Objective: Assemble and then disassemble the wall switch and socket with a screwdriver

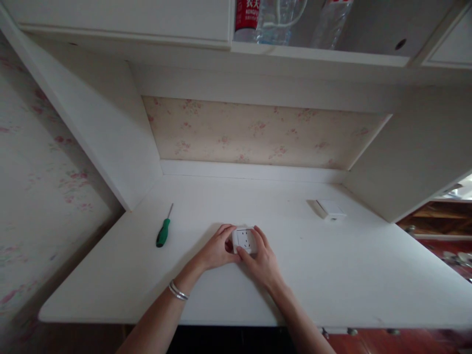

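A small white wall socket [245, 239] lies on the white desk [332, 275], near its front middle. My left hand [217, 250] curls round the socket's left side, fingers bent against it. My right hand [261, 259] wraps its right side and near edge. Both hands grip the socket together. A silver bracelet [178, 291] sits on my left wrist. A green-handled screwdriver [163, 231] lies on the desk to the left, apart from my hands.
A white box-like part [331, 209] rests at the desk's back right. Floral wallpaper [254, 130] backs the alcove. Bottles [280, 19] stand on the shelf overhead. White side panels close in left and right. Red-brown floor shows at the right.
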Demonstrator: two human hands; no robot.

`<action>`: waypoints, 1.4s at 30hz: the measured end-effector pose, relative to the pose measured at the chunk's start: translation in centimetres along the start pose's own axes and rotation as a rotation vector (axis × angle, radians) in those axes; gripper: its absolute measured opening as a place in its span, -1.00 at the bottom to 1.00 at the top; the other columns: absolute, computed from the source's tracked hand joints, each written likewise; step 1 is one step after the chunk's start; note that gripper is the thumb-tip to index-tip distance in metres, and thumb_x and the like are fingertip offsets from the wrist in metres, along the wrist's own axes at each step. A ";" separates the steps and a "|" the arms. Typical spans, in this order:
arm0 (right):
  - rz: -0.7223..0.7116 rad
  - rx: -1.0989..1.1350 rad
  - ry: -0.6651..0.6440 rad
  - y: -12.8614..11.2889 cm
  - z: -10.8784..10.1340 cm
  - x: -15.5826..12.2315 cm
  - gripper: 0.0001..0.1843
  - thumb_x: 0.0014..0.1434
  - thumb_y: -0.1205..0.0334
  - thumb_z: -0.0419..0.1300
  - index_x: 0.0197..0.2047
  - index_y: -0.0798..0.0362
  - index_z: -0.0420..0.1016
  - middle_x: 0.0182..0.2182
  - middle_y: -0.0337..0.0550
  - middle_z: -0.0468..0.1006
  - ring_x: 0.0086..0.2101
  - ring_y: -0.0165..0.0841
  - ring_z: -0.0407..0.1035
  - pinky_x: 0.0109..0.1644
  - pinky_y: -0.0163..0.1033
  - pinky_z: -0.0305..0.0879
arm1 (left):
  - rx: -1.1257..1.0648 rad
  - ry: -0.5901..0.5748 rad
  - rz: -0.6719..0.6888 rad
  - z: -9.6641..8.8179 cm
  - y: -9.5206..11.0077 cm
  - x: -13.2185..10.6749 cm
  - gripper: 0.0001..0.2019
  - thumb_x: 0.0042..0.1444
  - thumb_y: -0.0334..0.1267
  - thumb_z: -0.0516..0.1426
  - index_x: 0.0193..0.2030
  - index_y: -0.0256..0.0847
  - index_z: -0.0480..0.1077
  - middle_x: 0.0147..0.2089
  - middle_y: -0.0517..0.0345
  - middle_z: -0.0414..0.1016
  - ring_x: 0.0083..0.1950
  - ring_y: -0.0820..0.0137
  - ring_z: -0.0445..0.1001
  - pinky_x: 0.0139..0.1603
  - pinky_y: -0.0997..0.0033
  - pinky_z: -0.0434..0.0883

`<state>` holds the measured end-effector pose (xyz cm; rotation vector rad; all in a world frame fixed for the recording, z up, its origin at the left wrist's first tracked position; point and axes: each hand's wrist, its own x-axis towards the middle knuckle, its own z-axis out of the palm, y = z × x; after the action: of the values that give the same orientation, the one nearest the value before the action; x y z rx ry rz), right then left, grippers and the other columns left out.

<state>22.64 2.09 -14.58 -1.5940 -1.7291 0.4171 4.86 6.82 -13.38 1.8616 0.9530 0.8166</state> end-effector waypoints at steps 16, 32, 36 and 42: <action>-0.163 0.157 -0.090 2.8 -2.5 1.4 -0.48 0.17 0.01 0.15 0.16 0.03 0.33 0.16 0.03 0.29 0.12 -0.15 0.23 0.18 -0.02 0.21 | -0.088 -0.009 -0.010 0.1 0.3 0.0 -0.20 -0.26 -0.21 0.38 0.18 -0.09 0.19 0.20 -0.03 0.12 -0.17 0.38 0.40 -0.30 0.36 0.51; -0.102 0.186 -0.104 3.2 -2.2 1.3 -0.50 0.25 0.02 0.04 0.20 0.03 0.32 0.21 -0.04 0.25 0.15 -0.19 0.19 0.24 -0.07 0.14 | 0.020 -0.017 -0.017 0.2 0.5 0.0 -0.23 -0.20 -0.18 0.35 0.20 -0.05 0.21 0.20 -0.01 0.13 -0.23 0.42 0.39 -0.30 0.37 0.49; -0.050 0.222 -0.085 3.2 -1.8 1.5 -0.54 0.29 0.03 -0.03 0.17 0.00 0.36 0.19 -0.08 0.29 0.13 -0.23 0.23 0.21 -0.09 0.19 | 0.026 -0.012 -0.006 0.3 0.5 0.0 -0.24 -0.21 -0.16 0.36 0.18 -0.08 0.21 0.18 -0.02 0.15 -0.22 0.42 0.39 -0.32 0.39 0.49; 0.008 0.215 -0.064 3.2 -1.4 1.9 -0.51 0.27 0.01 -0.02 0.19 0.02 0.34 0.17 -0.08 0.32 0.12 -0.21 0.24 0.22 -0.08 0.16 | 0.100 0.003 0.009 0.4 0.9 0.0 -0.24 -0.21 -0.16 0.36 0.18 -0.08 0.19 0.16 0.02 0.18 -0.21 0.41 0.38 -0.28 0.37 0.48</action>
<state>25.96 4.10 -15.24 -1.4472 -1.6641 0.6412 5.42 6.42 -12.76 1.9520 1.0039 0.7907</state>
